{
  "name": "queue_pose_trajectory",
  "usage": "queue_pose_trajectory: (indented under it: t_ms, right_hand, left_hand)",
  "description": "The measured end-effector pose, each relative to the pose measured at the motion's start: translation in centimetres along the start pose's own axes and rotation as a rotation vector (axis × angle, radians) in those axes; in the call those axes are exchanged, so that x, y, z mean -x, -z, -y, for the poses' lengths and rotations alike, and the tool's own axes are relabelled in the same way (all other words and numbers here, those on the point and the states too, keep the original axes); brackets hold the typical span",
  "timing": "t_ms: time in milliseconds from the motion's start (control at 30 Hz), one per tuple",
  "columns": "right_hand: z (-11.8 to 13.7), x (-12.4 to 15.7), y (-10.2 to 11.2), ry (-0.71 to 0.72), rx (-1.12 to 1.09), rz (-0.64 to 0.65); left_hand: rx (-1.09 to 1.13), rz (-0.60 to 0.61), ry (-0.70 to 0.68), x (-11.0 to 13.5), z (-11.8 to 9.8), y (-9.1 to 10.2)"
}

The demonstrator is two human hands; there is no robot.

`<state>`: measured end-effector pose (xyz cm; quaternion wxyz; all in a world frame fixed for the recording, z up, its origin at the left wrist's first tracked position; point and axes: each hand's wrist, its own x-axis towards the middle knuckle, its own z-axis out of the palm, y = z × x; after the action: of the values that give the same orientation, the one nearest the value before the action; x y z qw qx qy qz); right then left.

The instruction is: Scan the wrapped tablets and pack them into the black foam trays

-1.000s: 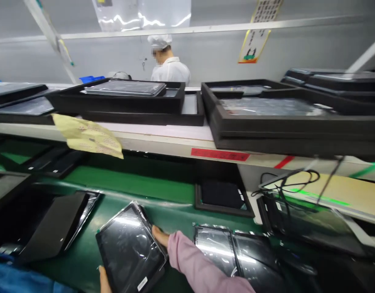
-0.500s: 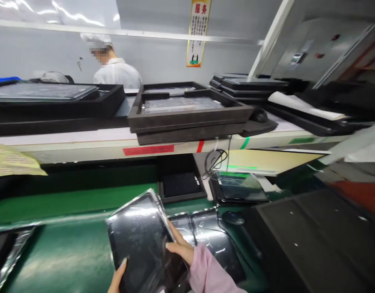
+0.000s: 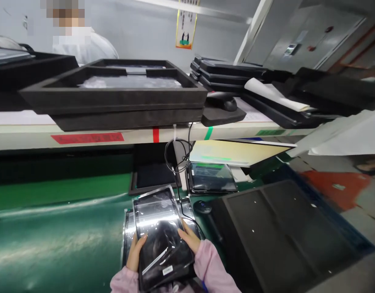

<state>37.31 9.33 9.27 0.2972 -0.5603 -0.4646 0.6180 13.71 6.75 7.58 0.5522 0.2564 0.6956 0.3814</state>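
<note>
Between both hands is a dark, glossy flat screen panel [image 3: 159,228] in clear film, with a small white label near its lower edge. My left hand [image 3: 136,250] grips the left side, its thumb on the front face. On the opposite edge, my right hand [image 3: 189,237] holds on the same way, thumb in front and fingers partly behind. More film-covered panels [image 3: 128,232] lie on the green mat beneath and behind it, mostly hidden. Whether the hands hold one panel or a thin stack, I cannot tell.
A shelf [image 3: 138,136] crosses above, bearing black foam trays [image 3: 123,99] and stacked panels [image 3: 226,73]. Below it are a tilted monitor [image 3: 233,152], a hanging cable [image 3: 175,156], and a barcode scanner [image 3: 204,207]. A large black foam box [image 3: 285,228] stands right. A person [image 3: 86,44] is behind the shelf.
The view has swung right and down. The held panel is more upright and now overlaps the panels lying on the mat; its white label shows fully. Both hands still hold it.
</note>
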Motion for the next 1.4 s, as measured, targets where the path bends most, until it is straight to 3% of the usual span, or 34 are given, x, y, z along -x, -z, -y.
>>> queue_pose_trajectory:
  t_ms: [100,200,267,367,467,533,700,767,833,933,1067,1233,1400]
  right_hand:
    - [-0.2,0.8,4.0,0.111,0.216,-0.243]
    - [-0.3,0.5,8.7,0.035,0.524,-0.512]
    - [-0.7,-0.9,10.6,-0.126,0.632,-0.503]
    - [-1.4,-3.7,11.2,-0.258,0.636,-0.408]
    - [-1.4,-4.2,10.8,-0.297,0.636,-0.364]
    - [-0.6,-2.0,10.6,-0.287,0.625,-0.350]
    - [3.1,9.7,8.8,-0.064,0.240,-0.288]
    - [4.4,13.7,6.9,-0.046,0.123,-0.174]
    - [5.1,15.8,4.5,-0.018,0.131,-0.023]
    - [5.0,16.1,1.0,0.046,0.283,0.074]
    - [5.0,15.1,-1.9,-0.006,0.388,-0.006]
    - [6.6,15.6,-3.6,-0.043,0.388,-0.051]
    - [8.2,16.1,-4.4,-0.185,0.301,-0.092]
  left_hand:
    - [-0.082,-0.092,-0.070,0.8,-0.1,0.7]
    - [-0.278,-0.205,-0.118,2.7,0.2,1.1]
    - [-0.413,-0.209,-0.144,4.3,0.7,1.0]
    - [-0.507,-0.133,-0.121,6.2,1.1,0.7]
    - [-0.536,-0.028,-0.046,6.9,0.7,0.8]
    - [-0.605,0.029,-0.035,6.9,0.1,1.0]
    - [-0.762,0.118,-0.034,6.7,-1.7,1.3]
    - [-0.818,0.156,-0.019,6.8,-2.4,1.4]
    - [-0.875,0.192,0.001,7.0,-3.0,1.5]
    - [-0.917,0.205,0.007,7.2,-3.6,1.7]
    - [-0.892,0.193,-0.040,7.3,-3.6,1.9]
    - [-0.817,0.162,-0.122,7.0,-2.4,2.0]
    - [-0.763,0.166,-0.120,6.6,-1.7,2.0]
